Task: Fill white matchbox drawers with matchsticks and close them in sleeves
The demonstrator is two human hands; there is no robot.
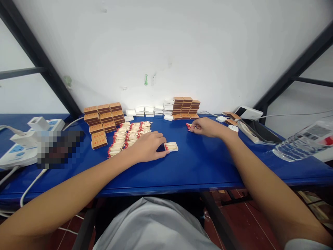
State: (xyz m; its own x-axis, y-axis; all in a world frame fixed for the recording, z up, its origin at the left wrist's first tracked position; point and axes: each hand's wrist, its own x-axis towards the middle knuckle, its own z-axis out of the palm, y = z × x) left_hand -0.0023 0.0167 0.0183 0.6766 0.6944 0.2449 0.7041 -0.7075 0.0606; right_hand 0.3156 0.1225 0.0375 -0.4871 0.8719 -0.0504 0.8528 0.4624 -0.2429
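My left hand [152, 147] rests on the table with thumb and fingertips around the left end of a white matchbox tray [174, 149]. Several red-tipped matches lie inside that tray. Farther right, my right hand [204, 127] has its fingers pinched on a small bunch of matches [188, 127], red heads showing at the left; the fingers partly hide them. Long rows of loose matches [130, 135] spread out to the left of and behind my left hand.
Closed brown matchboxes [104, 116] are stacked at the left, with another stack of matchboxes [186, 104] by the wall. White trays [149, 110] stand between them. A power strip [31, 146] lies far left. A plastic bottle [304, 142] and a white device [248, 112] lie right.
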